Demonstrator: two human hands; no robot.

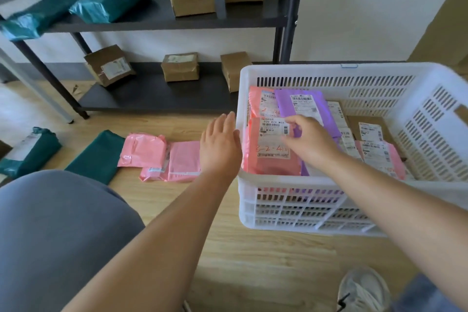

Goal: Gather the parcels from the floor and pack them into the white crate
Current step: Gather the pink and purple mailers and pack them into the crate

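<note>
Right hand [310, 143] pinches a pink parcel [268, 159] inside the white crate [329, 71], left hand [219, 145] spread open beside it; the floor parcels [144, 150] look soft and light (probably slippery), best gripped edgewise.

Left hand [220, 144] flat, right hand [310, 139] curled

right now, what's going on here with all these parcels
A person is packing parcels into the white crate. Their right-hand grip pinches a pink parcel standing at the crate's left end; the left-hand grip hovers open beside the crate's outer wall. More pink parcels and green parcels lie on the floor.
</note>
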